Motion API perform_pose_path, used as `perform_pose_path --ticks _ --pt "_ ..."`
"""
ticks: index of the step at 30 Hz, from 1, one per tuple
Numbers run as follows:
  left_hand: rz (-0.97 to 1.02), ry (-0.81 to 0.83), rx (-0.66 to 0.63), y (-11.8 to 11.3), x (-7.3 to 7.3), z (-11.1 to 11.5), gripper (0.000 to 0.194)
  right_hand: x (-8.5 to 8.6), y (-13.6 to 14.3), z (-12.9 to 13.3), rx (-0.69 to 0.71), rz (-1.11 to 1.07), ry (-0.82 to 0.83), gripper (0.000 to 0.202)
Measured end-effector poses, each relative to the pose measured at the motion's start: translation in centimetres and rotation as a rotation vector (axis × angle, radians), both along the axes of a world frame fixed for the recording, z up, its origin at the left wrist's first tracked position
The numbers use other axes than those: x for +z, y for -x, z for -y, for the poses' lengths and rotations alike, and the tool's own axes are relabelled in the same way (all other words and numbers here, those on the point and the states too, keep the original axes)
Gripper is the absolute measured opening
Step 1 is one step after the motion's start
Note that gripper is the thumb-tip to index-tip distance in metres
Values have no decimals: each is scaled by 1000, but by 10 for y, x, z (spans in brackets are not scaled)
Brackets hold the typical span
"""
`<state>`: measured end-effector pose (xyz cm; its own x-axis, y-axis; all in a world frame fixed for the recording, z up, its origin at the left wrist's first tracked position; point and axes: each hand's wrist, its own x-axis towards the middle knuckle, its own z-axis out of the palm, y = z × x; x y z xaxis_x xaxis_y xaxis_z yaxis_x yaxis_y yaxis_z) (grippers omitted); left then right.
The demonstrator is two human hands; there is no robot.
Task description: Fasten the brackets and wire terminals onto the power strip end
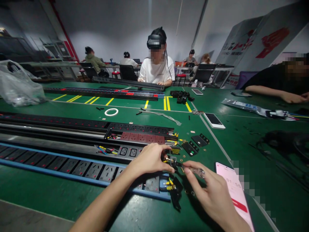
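Power-strip end fitting, small and dark, sits pinched between the thumb and fingers of my left hand, at the right-hand ends of the socket strips on a green workbench, while my right hand grips the clear handle of a screwdriver pointed at it. Whether the blade is seated in a screw, I cannot tell. If it is off-centre, a slip could drive the tip into my left fingers, and uneven pressure could twist the fitting loose. Yellow-sleeved wire ends on the blue-edged power strip could snag under my wrist, and one careless sweep could scatter the loose washers nearby.
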<state>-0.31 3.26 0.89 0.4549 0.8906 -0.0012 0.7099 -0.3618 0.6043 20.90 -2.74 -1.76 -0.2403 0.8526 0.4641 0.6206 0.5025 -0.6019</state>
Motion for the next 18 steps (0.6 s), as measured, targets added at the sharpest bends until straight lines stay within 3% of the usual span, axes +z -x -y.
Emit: perform_pose_path --ticks 6,12,18 --pt "5 -6 -1 1 1 0 74 2 -4 1 29 -12 -73 10" --pt "7 -12 -11 1 0 0 75 17 -6 -4 -129 -112 -121 16" --pt "8 -24 -19 1 -2 0 73 13 5 -2 -219 -71 -190 22"
